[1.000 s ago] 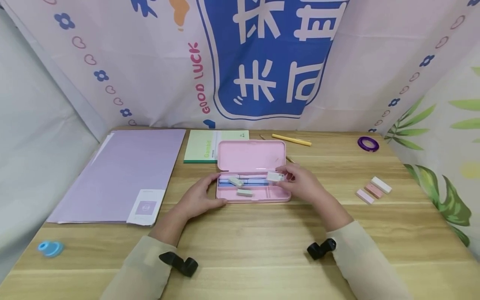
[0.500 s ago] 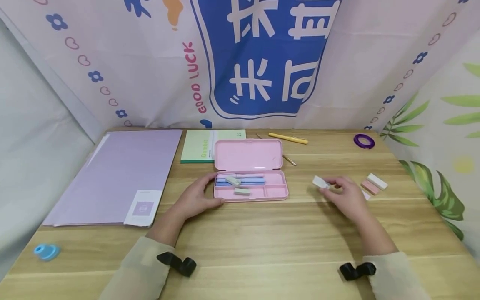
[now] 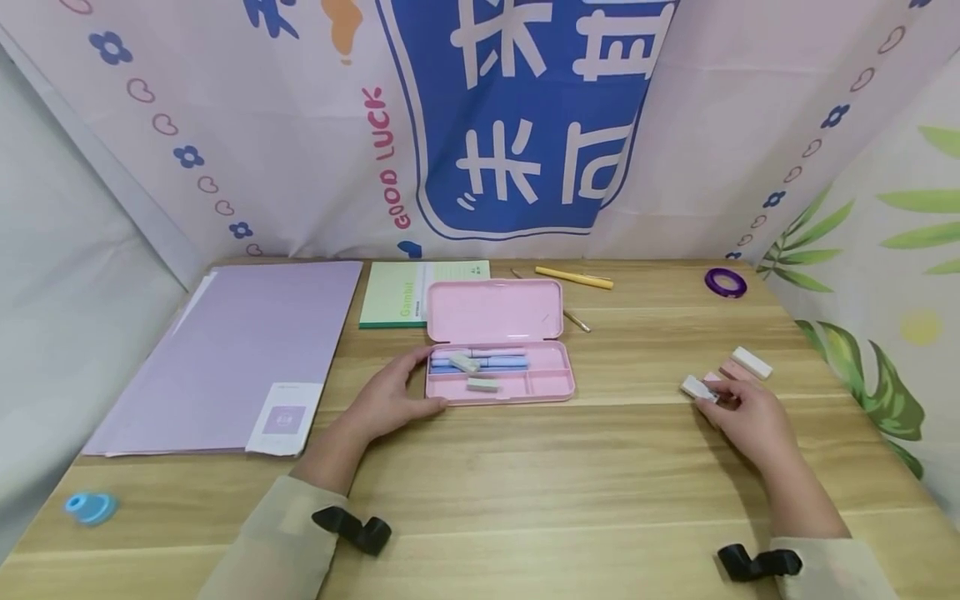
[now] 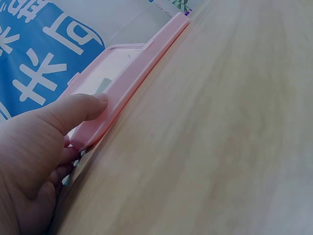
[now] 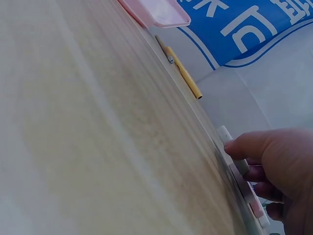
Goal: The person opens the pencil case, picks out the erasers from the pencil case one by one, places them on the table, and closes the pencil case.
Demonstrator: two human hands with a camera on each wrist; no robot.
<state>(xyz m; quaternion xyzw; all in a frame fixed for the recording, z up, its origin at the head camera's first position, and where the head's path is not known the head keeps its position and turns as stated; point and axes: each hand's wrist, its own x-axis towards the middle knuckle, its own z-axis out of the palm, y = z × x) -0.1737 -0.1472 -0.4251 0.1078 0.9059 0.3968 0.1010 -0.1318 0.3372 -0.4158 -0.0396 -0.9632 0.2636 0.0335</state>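
An opened pink pencil case [image 3: 551, 383] lies mid-table, its lid tipped back. My left hand [image 3: 386, 398] grips its left end, with the thumb [image 4: 90, 107] on the front wall and the fingers round the corner. Pens [image 3: 502, 362] lie in the rear compartment with a pale green eraser [image 3: 465, 362] on top; another green eraser [image 3: 483, 385] is in the front one. Over to the right, my right hand [image 3: 753, 421] pinches a white eraser [image 3: 696, 388] between thumb and fingers, low over the table. Close behind are a pink eraser [image 3: 738, 369] and another white eraser [image 3: 752, 362].
A purple folder [image 3: 232, 358] covers the left side, beside a green notebook [image 3: 390, 292] partly behind the case lid. A yellow pen [image 3: 573, 277], a pencil [image 3: 577, 321] and a purple tape roll [image 3: 725, 282] lie toward the back. A blue stopper-like piece [image 3: 90, 507] stands front left.
My right hand has carried the white eraser out of the pencil case and rightward to the other erasers. My left hand has stayed on the case; the head view has shifted slightly.
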